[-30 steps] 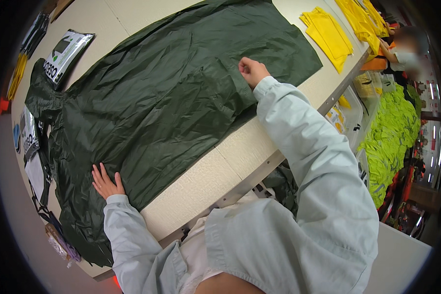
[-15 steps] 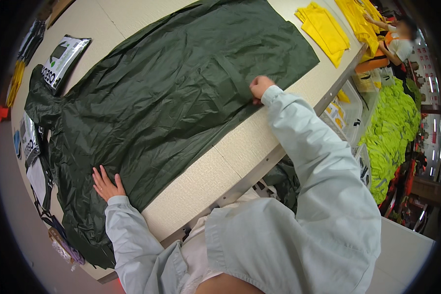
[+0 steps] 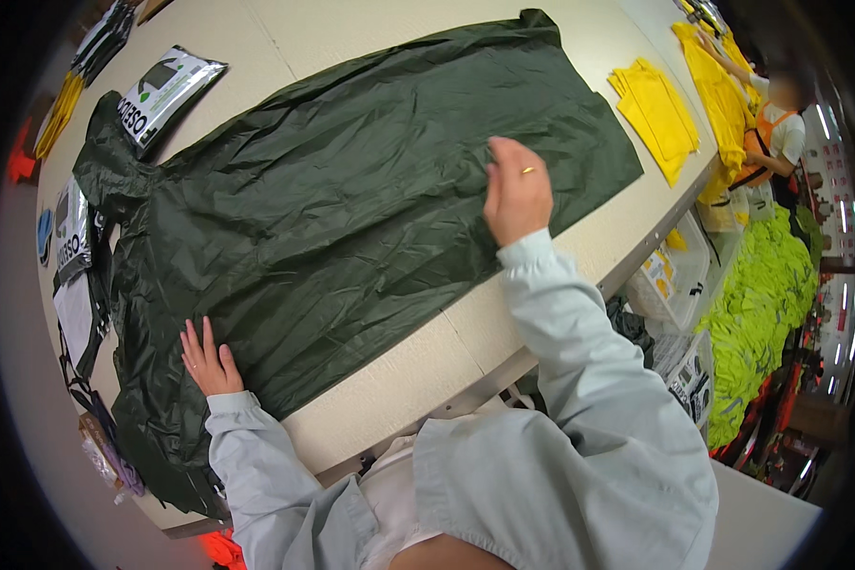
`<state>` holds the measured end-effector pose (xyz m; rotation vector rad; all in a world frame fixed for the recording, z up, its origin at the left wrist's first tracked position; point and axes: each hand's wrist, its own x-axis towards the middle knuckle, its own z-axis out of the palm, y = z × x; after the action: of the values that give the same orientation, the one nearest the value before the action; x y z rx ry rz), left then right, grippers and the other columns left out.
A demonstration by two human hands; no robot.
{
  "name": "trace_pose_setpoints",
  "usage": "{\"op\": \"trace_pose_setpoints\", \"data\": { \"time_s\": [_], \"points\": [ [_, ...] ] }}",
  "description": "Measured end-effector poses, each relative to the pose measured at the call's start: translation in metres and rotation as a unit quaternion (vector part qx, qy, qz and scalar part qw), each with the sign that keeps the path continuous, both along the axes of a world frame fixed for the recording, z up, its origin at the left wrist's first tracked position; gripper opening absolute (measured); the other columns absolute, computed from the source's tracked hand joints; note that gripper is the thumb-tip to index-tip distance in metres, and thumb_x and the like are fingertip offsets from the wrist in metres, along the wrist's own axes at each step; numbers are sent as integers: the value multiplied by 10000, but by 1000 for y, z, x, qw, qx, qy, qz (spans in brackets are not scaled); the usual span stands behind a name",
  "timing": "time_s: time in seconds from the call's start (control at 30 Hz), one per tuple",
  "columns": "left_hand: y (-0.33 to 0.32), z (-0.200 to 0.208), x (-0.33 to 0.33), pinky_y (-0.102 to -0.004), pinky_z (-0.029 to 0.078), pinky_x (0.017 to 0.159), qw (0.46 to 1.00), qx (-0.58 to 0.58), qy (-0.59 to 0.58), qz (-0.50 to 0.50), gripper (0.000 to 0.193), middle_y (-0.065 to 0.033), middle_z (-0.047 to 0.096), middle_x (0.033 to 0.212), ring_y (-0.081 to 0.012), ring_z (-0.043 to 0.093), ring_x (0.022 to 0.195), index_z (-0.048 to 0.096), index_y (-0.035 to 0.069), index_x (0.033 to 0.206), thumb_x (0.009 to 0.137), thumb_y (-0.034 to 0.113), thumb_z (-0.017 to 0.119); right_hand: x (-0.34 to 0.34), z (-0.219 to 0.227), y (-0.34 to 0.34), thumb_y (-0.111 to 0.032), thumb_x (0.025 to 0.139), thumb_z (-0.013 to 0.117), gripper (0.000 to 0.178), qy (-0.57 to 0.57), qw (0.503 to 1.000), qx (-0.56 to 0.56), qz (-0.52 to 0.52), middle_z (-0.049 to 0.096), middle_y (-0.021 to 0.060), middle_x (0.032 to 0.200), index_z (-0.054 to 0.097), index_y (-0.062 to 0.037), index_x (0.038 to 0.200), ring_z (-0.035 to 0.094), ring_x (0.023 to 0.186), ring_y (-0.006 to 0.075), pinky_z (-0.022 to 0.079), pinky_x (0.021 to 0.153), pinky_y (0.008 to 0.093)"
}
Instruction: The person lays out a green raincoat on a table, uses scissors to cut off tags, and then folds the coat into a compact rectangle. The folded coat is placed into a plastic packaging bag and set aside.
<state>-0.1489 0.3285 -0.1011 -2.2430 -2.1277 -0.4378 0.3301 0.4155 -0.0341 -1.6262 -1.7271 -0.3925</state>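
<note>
A dark green raincoat (image 3: pixel 370 190) of thin, shiny, wrinkled fabric lies spread across the table, its wide end at the far right and its narrower, bunched part at the left. My left hand (image 3: pixel 211 359) rests flat on the coat at the near left, fingers stretched and slightly spread. Over the coat's right half, my right hand (image 3: pixel 521 190) is loosely bent, with the thumb apart from the fingers and nothing visible in it. A ring shows on one of its fingers. Whether its fingertips touch the fabric I cannot tell.
A packaged item (image 3: pixel 166 95) in a white and black bag lies behind the coat; another bag (image 3: pixel 73 228) is at the left. Folded yellow fabric (image 3: pixel 657 119) sits at the far right. Beyond the table edge are plastic bins (image 3: pixel 679 275), a lime-green garment pile (image 3: pixel 760 323) and another person (image 3: pixel 779 128).
My right hand has left the coat's near edge, where it was closed, and has loosened over the fabric. The coat's far right corner now shows folded up. My left hand stays on the coat.
</note>
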Motion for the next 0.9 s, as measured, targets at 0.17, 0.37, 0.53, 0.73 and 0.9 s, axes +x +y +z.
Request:
{"op": "trace_pose_setpoints", "data": {
  "time_s": [0.17, 0.37, 0.53, 0.73, 0.9],
  "points": [
    [2, -24, 9, -541, 121, 1049, 996, -35, 80, 27, 497, -79, 201, 1469, -320, 181, 1341, 354, 206, 1370, 899, 364, 375, -23, -49, 10, -453, 855, 482, 535, -131, 961, -228, 80, 391, 82, 1360, 419, -183, 1312, 313, 1281, 281, 201, 1053, 500],
    [7, -29, 15, -537, 108, 1053, 993, -52, 99, 33, 551, -89, 174, 1477, -322, 153, 1349, 340, 214, 1376, 868, 416, 413, -10, -91, 22, -495, 818, 513, 613, -44, 965, -259, 10, 298, 51, 1426, 366, -227, 1350, 266, 1294, 339, 167, 1023, 582],
    [10, -24, 19, -519, 140, 1049, 994, -59, 88, 38, 573, -124, 180, 1467, -330, 190, 1335, 362, 204, 1365, 844, 426, 446, -13, -89, 24, -491, 781, 548, 642, -53, 968, -244, -6, 312, 56, 1417, 382, -220, 1340, 301, 1266, 331, 187, 1016, 568],
    [6, -29, -5, -512, 158, 1044, 995, -62, 79, 23, 600, -147, 214, 1446, -349, 234, 1307, 370, 172, 1355, 815, 404, 493, -13, -66, 27, -620, 789, 461, 704, -19, 932, -359, 46, 278, 57, 1435, 355, -215, 1355, 219, 1300, 345, 111, 1007, 609],
    [36, 16, -44, -428, 309, 981, 993, -112, -37, -3, 318, -180, 483, 1245, -341, 461, 1123, 612, 74, 1088, 820, 233, 553, 110, -19, 165, -215, 759, 617, 221, 125, 974, -166, 92, 621, 128, 939, 628, -65, 921, 574, 887, 318, 462, 787, 377]
  ]
}}
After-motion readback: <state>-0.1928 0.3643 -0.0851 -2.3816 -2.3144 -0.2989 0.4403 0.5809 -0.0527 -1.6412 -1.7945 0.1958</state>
